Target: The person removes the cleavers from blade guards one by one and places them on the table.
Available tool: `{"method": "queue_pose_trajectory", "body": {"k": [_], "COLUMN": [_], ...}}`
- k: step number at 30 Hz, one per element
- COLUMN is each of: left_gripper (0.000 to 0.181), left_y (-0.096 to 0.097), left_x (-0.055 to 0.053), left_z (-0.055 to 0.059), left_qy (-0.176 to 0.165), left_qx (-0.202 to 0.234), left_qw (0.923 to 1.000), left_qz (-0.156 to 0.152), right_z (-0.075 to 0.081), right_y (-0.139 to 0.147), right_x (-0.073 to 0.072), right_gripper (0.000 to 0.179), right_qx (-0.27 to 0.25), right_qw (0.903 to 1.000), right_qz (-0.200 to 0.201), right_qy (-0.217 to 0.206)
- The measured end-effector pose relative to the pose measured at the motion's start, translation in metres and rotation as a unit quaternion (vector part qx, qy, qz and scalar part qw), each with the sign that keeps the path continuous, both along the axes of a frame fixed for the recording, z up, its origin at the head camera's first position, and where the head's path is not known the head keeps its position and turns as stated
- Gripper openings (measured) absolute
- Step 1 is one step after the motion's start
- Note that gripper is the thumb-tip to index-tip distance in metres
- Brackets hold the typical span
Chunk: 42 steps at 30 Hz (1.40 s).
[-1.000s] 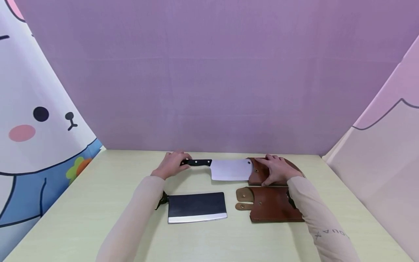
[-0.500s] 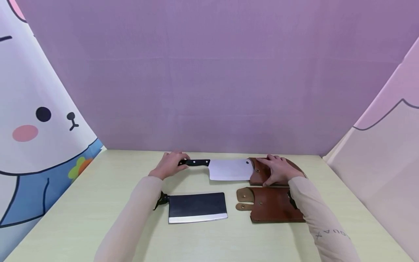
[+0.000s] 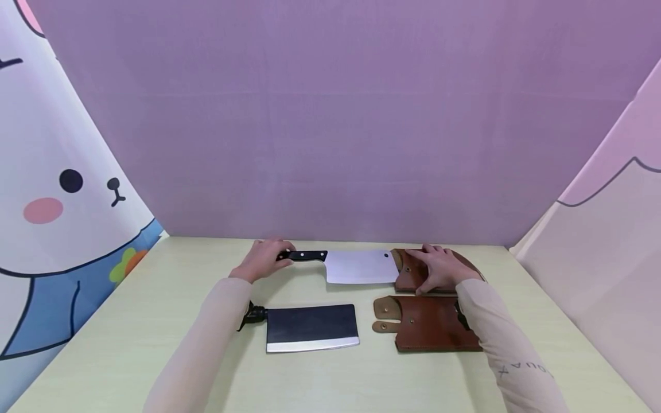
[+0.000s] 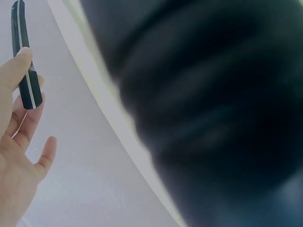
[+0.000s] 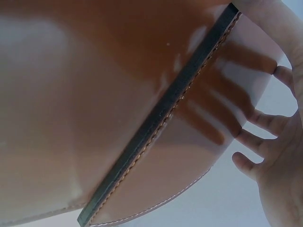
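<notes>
In the head view, my left hand (image 3: 262,259) pinches the black riveted handle (image 3: 302,256) of a silver cleaver (image 3: 361,267). The handle (image 4: 29,85) sits between thumb and fingers in the left wrist view. The blade's right end lies right at the mouth of a brown leather sheath (image 3: 408,275). My right hand (image 3: 439,268) holds this sheath, thumb at its near edge and fingers spread over its far side. In the right wrist view, the fingertips touch the glossy leather (image 5: 156,175). Part of the sheath is hidden beneath the hand.
A dark cleaver (image 3: 312,324) with a bright edge lies nearer on the pale table (image 3: 320,387); my left forearm covers part of its handle. A second brown sheath (image 3: 434,327) with two strap tabs lies to its right, partly under my right sleeve. A purple backdrop (image 3: 330,126) rises behind.
My left hand has drawn the silver cleaver slightly left, so more of the blade's end shows at the sheath mouth. My right hand and its sheath have shifted very slightly right.
</notes>
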<state>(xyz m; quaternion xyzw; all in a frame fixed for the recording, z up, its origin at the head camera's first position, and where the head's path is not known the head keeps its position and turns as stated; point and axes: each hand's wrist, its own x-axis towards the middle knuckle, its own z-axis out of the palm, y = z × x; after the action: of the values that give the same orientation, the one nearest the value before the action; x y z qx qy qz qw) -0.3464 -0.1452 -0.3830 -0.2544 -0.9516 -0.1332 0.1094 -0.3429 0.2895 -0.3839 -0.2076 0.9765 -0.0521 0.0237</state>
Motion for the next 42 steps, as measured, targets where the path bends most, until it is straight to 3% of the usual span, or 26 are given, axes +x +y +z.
{"method": "queue_pose_trajectory", "body": {"k": [20,42], "left_gripper": [0.030,0.027], "left_y": [-0.014,-0.047], "left_x": [0.002,0.007], "left_z": [0.007,0.009], "left_qy": [0.003,0.010], "left_qx": [-0.010,-0.010], "left_qw": [0.9999,0.9998], "left_qz": [0.011,0.016], "right_z": [0.001,-0.001], "right_y": [0.004,-0.004], "right_x": [-0.001,-0.002], "right_gripper": [0.099,0.100], "right_qx": [0.002,-0.013], "right_qw": [0.9999,0.9998], "right_qz": [0.004,0.009], "right_qy": [0.017,0.010]}}
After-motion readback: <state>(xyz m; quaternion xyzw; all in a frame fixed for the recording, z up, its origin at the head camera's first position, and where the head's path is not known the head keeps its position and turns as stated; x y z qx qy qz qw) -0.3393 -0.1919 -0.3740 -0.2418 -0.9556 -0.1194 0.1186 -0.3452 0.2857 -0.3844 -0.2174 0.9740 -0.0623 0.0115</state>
